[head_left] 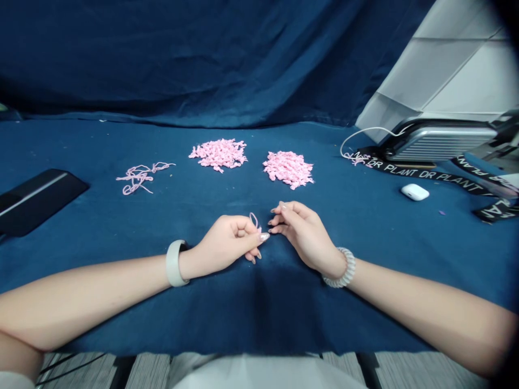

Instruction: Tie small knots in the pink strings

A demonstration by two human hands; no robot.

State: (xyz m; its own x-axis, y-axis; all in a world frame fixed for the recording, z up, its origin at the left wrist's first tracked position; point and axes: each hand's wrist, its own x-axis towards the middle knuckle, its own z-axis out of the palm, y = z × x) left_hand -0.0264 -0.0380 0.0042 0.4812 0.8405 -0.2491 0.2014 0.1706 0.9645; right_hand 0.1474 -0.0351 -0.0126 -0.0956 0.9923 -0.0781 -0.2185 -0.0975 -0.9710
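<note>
My left hand point(229, 243) is closed over the blue cloth, thumb pressed against the curled fingers. It pinches a piece of pink yarn point(253, 219), and a small loop of it sticks up above the fingers. Most of that piece is hidden in the grip. Just to the right, my right hand point(304, 232) is loosely curved with its fingertips apart, facing the left thumb; no yarn shows in it. Beyond the hands lie two heaps of small pink yarn pieces, a left heap point(219, 154) and a right heap point(288, 169).
Loose pink yarn strands point(140, 177) lie at the left, near a dark flat device point(40, 200). On the right are a white earbud case point(414, 192), a black lettered strap point(430, 175) and a silver ridged device point(441, 143) with a white cable. A blue curtain point(182, 59) hangs behind.
</note>
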